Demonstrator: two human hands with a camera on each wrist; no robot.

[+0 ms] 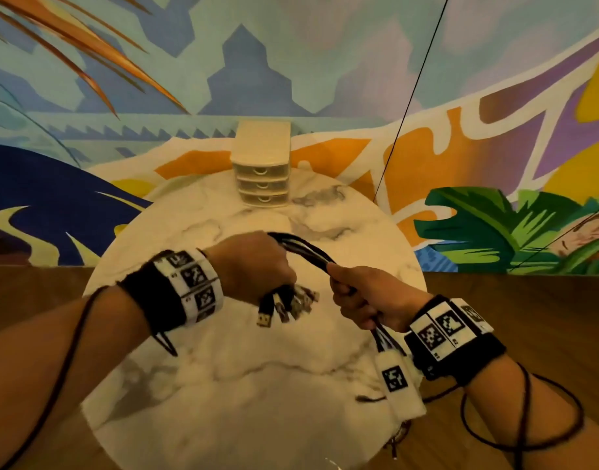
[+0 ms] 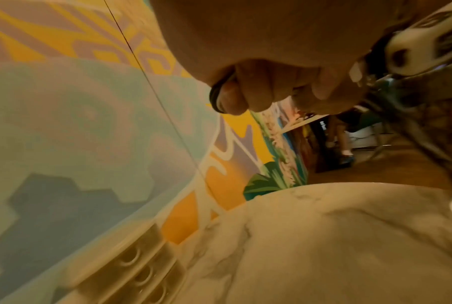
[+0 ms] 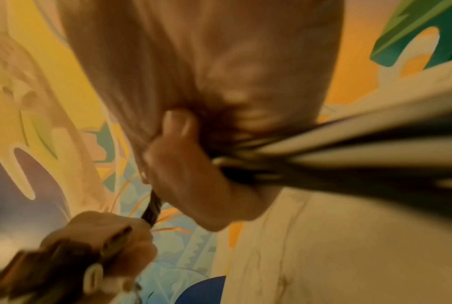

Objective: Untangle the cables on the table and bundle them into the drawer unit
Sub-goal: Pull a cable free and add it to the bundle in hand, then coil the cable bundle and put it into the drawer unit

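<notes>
Both hands hold one bundle of dark cables (image 1: 303, 251) above the round marble table (image 1: 244, 374). My left hand (image 1: 257, 266) grips one end of the bundle; several plugs (image 1: 284, 305) hang below its fist. My right hand (image 1: 359, 296) grips the other end, and more cable ends trail down by its wrist (image 1: 381, 337). The stretch between the fists arches upward. In the left wrist view the curled fingers (image 2: 248, 90) close over a dark cable loop (image 2: 217, 98). The right wrist view shows the blurred cables (image 3: 336, 158) running out of the fist. The cream drawer unit (image 1: 262, 164) stands at the table's far edge, its three drawers closed.
A painted mural wall rises right behind the table. A thin black wire (image 1: 406, 106) slants down in front of the wall, right of the drawer unit. Brown wooden floor (image 1: 529, 307) lies on both sides of the table. Dark cords loop round both forearms.
</notes>
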